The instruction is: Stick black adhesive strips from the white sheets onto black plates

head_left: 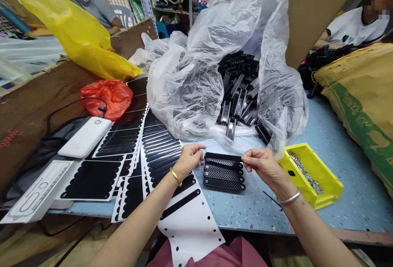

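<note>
Several black textured bars (pixel 224 183) with rounded ends lie stacked in a row on the blue tabletop. Over the farthest one stretches a smooth black adhesive strip (pixel 222 157); whether it touches that bar, I cannot tell. My right hand (pixel 260 164) pinches the strip's right end between thumb and fingers. By the strip's left end is my left hand (pixel 189 161), index finger stretched out and thumb apart from it, with nothing visible in between. Under my left forearm lie sheets of black strips (pixel 161 144); a mostly peeled white backing sheet (pixel 196 222) hangs over the table edge.
Behind the bars, a large clear plastic bag (pixel 190 95) holds many black parts (pixel 242 91). At right are a yellow bin (pixel 331 185) of small metal pieces and a woven sack (pixel 362 107). A white power bank (pixel 86 138) and red bag (pixel 107 97) lie left. Other people sit beyond.
</note>
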The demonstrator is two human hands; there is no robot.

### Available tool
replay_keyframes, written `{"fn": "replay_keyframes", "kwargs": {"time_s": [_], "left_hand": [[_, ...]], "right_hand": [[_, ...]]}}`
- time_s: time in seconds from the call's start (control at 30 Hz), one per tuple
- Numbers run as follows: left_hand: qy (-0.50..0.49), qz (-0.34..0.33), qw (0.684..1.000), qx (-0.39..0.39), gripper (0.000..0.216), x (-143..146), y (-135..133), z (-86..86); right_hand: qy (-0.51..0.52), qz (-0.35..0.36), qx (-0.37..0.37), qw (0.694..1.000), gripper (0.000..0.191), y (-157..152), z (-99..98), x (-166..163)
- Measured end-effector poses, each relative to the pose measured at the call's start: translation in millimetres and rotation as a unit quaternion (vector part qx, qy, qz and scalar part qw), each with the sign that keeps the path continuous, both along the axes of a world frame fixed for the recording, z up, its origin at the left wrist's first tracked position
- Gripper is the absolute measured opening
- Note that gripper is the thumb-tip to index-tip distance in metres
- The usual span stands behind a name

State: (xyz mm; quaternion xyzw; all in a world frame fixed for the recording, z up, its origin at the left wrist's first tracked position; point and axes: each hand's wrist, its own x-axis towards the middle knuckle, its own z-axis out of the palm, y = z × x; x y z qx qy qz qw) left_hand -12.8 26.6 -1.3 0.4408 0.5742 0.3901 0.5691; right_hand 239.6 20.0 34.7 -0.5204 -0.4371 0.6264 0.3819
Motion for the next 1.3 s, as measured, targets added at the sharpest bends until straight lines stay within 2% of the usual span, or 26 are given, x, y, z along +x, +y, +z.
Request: {"fn": "replay_keyframes", "kwargs": {"time_s": [0.23,0.47,0.67,0.87,1.1,1.3], "left_hand": [[0.025,-0.037,0.999,0.018,0.028,3,1,-4.8],[0.003,-0.025,1.0,-0.005,0.024,4,1,-6.7],[-0.007,-0.026,1.0,0.008,0.019,4,2,-8.8],[-0.01,-0.027,1.0,0.001,0.019,3,1,-10.0],[-0.004,-0.049,0.998,0.038,0.02,2,2,-14.5],[0.001,-0.052,0.997,0.048,0.022,1,2,-18.6]], "right_hand": [[0.0,-0.015,-0.027,1.0,0.03,4,-8.7,-6],[-0.02,-0.022,-0.033,0.999,0.032,5,-11.3,-7],[-0.04,-0.022,-0.036,0.998,0.032,5,-13.6,-6],[-0.019,-0.025,-0.047,0.998,0.032,5,-14.5,-6],[0.002,-0.018,-0.05,0.999,0.029,6,-8.0,-4],[-0.01,-0.023,-0.046,0.999,0.03,7,-12.3,-5]]}}
